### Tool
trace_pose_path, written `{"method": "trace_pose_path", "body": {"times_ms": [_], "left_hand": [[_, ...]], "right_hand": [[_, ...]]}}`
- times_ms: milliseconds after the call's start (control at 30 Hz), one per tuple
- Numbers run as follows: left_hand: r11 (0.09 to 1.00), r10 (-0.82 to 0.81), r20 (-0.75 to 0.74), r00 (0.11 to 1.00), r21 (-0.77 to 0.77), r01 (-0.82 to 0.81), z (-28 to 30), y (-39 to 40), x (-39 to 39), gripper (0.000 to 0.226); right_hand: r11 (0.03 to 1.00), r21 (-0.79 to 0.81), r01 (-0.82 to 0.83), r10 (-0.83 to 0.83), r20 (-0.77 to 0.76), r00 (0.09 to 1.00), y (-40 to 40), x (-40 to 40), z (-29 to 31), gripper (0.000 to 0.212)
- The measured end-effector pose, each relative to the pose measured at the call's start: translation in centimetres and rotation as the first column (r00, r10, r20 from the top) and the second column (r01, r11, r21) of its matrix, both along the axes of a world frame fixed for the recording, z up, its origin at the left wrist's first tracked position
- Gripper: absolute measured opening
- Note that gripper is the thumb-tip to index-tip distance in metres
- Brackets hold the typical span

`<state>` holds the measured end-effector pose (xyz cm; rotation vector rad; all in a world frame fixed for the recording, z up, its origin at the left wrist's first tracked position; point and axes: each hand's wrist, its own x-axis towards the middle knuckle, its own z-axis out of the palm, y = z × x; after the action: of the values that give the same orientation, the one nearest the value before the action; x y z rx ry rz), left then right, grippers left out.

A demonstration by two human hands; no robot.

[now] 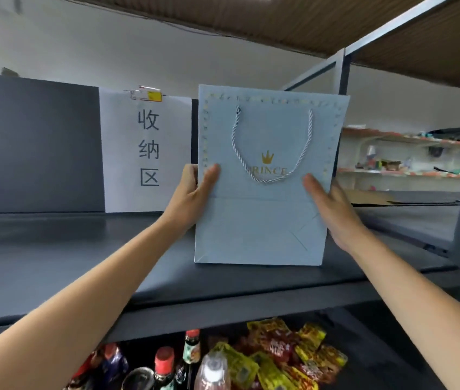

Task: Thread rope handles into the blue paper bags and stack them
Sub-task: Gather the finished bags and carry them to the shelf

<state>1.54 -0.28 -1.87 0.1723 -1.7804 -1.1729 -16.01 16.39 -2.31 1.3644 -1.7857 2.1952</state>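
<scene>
Both hands are on one blue bag (262,220), holding it upright and flat, its bottom edge down at the dark shelf (54,263). The left hand (192,190) grips the bag's left edge, thumb across the front, fingers tucked round behind. The right hand (333,209) lies against the right edge with its fingers straight and relaxed, pressing flat on the paper; it is a little blurred.

A white twisted rope handle (272,153) is threaded through the front, hanging in a loop down over a gold crown and gold lettering. Gold dots run along the top and both sides of the bag. The folded base shows as a crease line across the lower half.

Behind and to the left stands a white sign (148,147) with three dark characters, against a dark back panel (34,142). Below the shelf edge sit bottles (164,367) with red caps and a heap of yellow and red snack packets (288,353). Far right, more shelves (406,153) hold mixed clutter, too small to make out.
</scene>
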Motion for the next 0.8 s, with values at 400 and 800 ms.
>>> {"method": "trace_pose_path", "body": {"times_ms": [400, 800], "left_hand": [[0.984, 0.179, 0.140, 0.974, -0.033, -0.176, -0.6, 1.4, 0.3, 0.067], [0.883, 0.123, 0.651, 0.749, 0.272, -0.382, -1.3, 1.9, -5.0, 0.036]], "right_hand": [[0.981, 0.186, -0.053, 0.099, -0.248, 0.964, -0.1, -3.9, 0.1, 0.049], [0.507, 0.856, 0.103, 0.106, -0.180, 0.978, -2.3, -9.7, 0.3, 0.051]]}}
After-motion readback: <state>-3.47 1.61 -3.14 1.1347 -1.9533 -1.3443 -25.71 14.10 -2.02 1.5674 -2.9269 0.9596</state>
